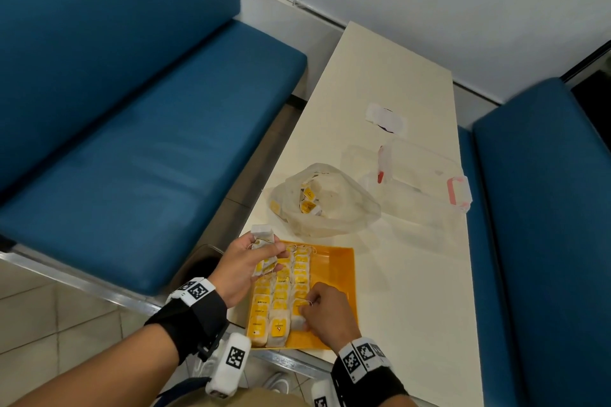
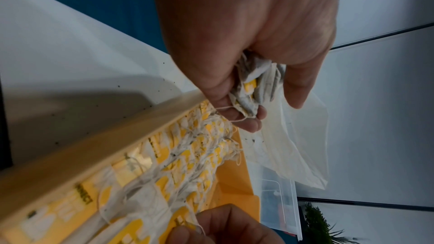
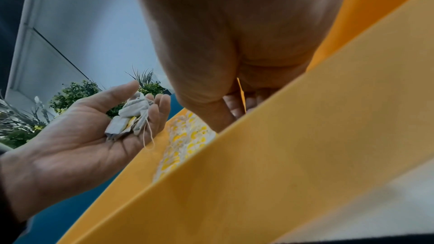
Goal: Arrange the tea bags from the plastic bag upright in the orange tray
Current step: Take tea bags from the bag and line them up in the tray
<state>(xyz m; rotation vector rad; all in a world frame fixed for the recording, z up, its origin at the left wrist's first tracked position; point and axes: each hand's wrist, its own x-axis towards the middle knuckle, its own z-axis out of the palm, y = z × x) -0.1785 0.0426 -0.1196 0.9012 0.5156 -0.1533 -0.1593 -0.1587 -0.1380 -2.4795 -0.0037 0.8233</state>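
The orange tray [image 1: 335,277] lies at the near table edge, with three rows of yellow-labelled tea bags [image 1: 281,294] standing in its left part. My left hand [image 1: 254,258] hovers over the tray's far left corner and holds a small bunch of tea bags [image 1: 263,239], also seen in my curled fingers in the left wrist view [image 2: 252,88]. My right hand [image 1: 309,311] pinches one tea bag [image 1: 297,322] at the near end of the right row. The crumpled plastic bag [image 1: 334,208] lies behind the tray, with more tea bags [image 1: 309,201] inside.
A clear plastic box with red latches [image 1: 423,182] stands to the right of the bag. A white wrapper [image 1: 385,117] lies further back. Blue benches [image 1: 148,142] flank the narrow cream table [image 1: 413,291]. The tray's right half is bare.
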